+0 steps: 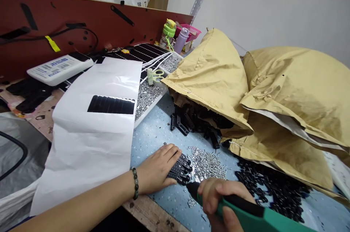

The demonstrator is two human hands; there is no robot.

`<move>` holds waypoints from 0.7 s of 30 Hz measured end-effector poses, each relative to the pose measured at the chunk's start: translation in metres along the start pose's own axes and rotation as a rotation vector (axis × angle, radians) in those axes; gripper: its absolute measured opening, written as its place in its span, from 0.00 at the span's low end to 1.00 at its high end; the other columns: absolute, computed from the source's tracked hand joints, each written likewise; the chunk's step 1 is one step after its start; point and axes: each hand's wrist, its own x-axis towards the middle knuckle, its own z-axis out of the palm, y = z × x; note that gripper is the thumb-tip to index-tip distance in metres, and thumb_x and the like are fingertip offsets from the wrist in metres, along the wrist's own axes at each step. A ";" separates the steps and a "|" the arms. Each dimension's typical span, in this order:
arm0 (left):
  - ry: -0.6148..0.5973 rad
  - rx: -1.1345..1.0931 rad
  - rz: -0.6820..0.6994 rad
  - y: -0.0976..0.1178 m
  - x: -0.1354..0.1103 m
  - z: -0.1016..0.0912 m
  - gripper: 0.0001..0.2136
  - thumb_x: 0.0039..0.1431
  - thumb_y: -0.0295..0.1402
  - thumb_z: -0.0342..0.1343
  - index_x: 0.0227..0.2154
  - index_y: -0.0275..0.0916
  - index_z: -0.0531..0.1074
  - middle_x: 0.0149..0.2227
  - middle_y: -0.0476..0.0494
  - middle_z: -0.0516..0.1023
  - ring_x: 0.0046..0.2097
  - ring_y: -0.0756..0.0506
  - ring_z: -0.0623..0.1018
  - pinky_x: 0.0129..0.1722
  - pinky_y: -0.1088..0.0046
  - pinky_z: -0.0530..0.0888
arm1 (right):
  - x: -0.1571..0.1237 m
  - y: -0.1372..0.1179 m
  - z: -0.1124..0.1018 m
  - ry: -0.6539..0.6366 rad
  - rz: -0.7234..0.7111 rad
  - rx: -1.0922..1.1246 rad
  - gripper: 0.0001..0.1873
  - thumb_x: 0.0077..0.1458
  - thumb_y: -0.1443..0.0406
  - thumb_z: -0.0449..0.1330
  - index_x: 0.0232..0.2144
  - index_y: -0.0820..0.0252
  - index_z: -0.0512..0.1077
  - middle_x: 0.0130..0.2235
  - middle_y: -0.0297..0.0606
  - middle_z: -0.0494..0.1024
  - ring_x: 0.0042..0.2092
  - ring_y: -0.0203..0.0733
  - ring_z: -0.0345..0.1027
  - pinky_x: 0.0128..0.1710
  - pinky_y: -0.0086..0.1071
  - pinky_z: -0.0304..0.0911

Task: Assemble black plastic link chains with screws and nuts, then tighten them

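A person's left hand (158, 168), fingers lightly spread, presses down on a row of black plastic brackets (179, 168) on a speckled blue workbench (153, 140), while the right hand (220, 197) closes firmly around a green electric screwdriver (240, 212), its black nose just beside the brackets. A loose pile of silver screws (205, 164) touches them; kraft paper bags (207, 78) sit behind, more black parts (194, 120) spilling beneath

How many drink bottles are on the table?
2. A clear plastic bottle with a green lid and a slim purple bottle stand side by side at the far end. More could be hidden behind the big tan paper bags.
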 end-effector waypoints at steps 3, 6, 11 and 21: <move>0.001 -0.014 -0.006 0.001 0.000 0.000 0.39 0.55 0.45 0.60 0.63 0.36 0.48 0.62 0.33 0.58 0.64 0.34 0.55 0.62 0.54 0.55 | 0.006 -0.009 0.003 0.035 -0.039 0.041 0.08 0.60 0.61 0.53 0.40 0.57 0.67 0.20 0.28 0.66 0.20 0.34 0.61 0.25 0.33 0.61; 0.015 -0.031 -0.011 0.001 0.001 -0.001 0.38 0.55 0.45 0.59 0.63 0.37 0.47 0.62 0.34 0.59 0.64 0.34 0.55 0.62 0.54 0.55 | 0.007 -0.010 0.006 0.047 -0.048 0.015 0.08 0.61 0.60 0.53 0.39 0.56 0.67 0.20 0.27 0.65 0.19 0.33 0.60 0.24 0.33 0.61; -0.010 -0.014 -0.014 0.002 0.001 -0.003 0.39 0.54 0.44 0.60 0.62 0.36 0.48 0.61 0.33 0.59 0.64 0.34 0.55 0.62 0.55 0.55 | 0.004 -0.007 0.009 0.057 -0.066 -0.015 0.08 0.62 0.59 0.53 0.39 0.55 0.67 0.18 0.26 0.65 0.18 0.34 0.60 0.22 0.33 0.61; -0.021 0.008 -0.012 0.002 0.001 -0.004 0.38 0.55 0.44 0.60 0.62 0.35 0.48 0.62 0.33 0.58 0.64 0.33 0.55 0.62 0.54 0.56 | 0.003 -0.006 0.009 0.014 -0.074 -0.005 0.07 0.60 0.60 0.55 0.37 0.57 0.69 0.19 0.28 0.68 0.19 0.33 0.62 0.23 0.33 0.65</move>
